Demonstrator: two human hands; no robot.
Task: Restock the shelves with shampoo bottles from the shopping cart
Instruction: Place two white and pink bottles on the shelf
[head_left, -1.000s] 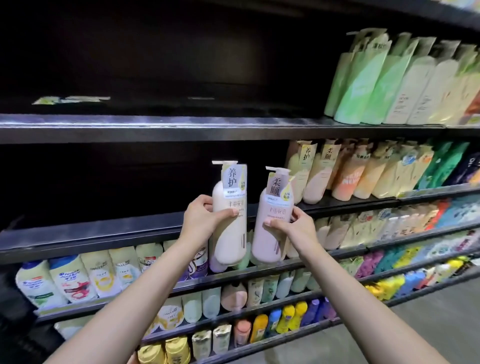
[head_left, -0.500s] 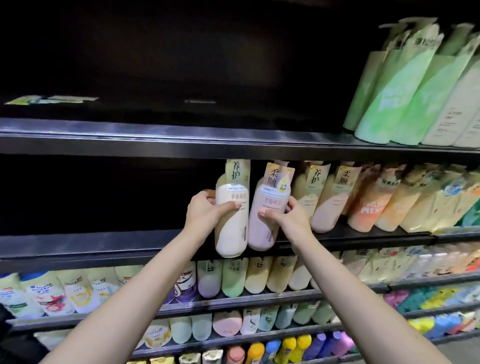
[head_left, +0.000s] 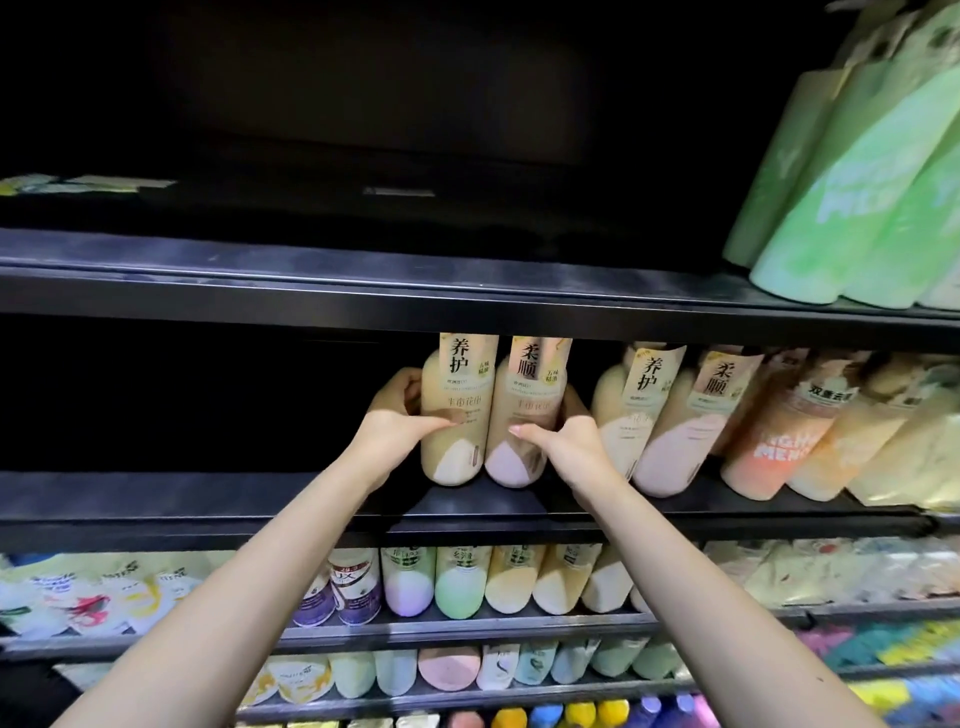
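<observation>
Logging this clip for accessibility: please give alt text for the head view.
Left hand grips a cream pump bottle and right hand a pink pump bottle, both standing on a black metal shelf, left of similar bottles.

Cream bottle (head_left: 453, 415) with white wedge at base, yellow-beige tag in black characters. Pale pink bottle (head_left: 522, 421), lilac-white base, peach tag. Black shelf (head_left: 208, 506). Light green pouches (head_left: 852, 208) with white lettering, top right. Orange bottle (head_left: 774, 441), white letters. Lower row: lilac, mint, cream.
</observation>
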